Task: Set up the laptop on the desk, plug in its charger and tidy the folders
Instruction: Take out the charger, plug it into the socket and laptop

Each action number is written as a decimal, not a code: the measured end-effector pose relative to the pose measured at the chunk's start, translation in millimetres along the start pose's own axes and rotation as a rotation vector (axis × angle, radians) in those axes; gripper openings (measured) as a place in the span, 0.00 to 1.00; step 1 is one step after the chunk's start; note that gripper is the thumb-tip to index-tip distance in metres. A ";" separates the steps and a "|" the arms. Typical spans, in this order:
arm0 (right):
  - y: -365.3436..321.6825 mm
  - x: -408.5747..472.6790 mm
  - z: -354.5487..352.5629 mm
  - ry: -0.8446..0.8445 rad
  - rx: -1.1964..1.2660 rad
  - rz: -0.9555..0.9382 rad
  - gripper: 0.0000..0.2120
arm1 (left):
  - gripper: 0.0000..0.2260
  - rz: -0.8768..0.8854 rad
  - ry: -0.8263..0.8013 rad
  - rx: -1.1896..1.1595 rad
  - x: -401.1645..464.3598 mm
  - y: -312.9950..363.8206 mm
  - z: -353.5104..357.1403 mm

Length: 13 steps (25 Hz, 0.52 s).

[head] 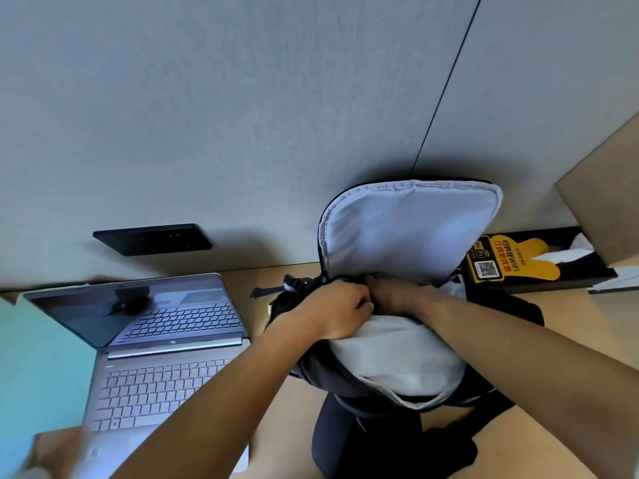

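Both forearms are bare up to the frame edge. The left hand (337, 311) and right hand (397, 295) are bare.

Both bare forearms reach forward and converge at centre frame, the left hand (340, 307) knuckles-up with fingers curled tight. The right hand (392, 293) lies just beside it (its fingertips are hidden, so its grip cannot be judged).

Soft, even daylight, fairly dim. The socket panel (152, 238) casts a faint shadow on the wall (242, 115). The laptop (166, 344) screen shows glare and reflections. Wide-angle bending curves the edges; the lower left corner is blurred.
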State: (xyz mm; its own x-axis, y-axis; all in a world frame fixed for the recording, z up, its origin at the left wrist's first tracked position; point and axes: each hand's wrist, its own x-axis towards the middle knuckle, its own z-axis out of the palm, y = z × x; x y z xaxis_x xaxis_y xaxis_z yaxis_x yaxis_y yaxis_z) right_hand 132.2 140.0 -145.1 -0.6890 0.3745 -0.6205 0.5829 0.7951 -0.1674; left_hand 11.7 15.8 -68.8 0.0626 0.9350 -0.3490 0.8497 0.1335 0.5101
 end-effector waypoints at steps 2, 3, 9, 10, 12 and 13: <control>1.6 -1.3 2.0 0.038 0.081 -0.009 0.26 | 0.11 0.039 0.047 -0.010 -4.6 1.1 -2.6; 3.1 -4.2 -0.7 0.040 0.133 -0.002 0.24 | 0.10 0.051 0.078 -0.030 -7.1 0.7 -3.5; 22.9 -65.8 -50.9 0.222 0.445 0.046 0.30 | 0.09 -0.036 0.246 -0.144 -23.4 -4.2 -12.1; 23.5 -82.4 -64.5 0.280 0.522 0.047 0.31 | 0.09 -0.057 0.272 -0.160 -25.0 -2.5 -13.6; 18.9 -116.9 -91.1 0.407 0.694 0.017 0.30 | 0.13 -0.112 0.320 -0.226 -27.2 5.4 -17.4; 13.8 -133.2 -105.3 0.482 0.771 -0.016 0.29 | 0.19 -0.154 0.328 -0.322 -28.8 10.6 -22.6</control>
State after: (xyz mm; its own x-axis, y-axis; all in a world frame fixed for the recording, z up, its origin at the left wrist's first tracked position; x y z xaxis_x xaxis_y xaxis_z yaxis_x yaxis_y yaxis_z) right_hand 186.7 151.4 15.9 -0.7038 0.6631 -0.2547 0.5785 0.3269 -0.7473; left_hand 7.1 -2.2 -35.5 -0.2633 0.9439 -0.1994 0.6279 0.3246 0.7073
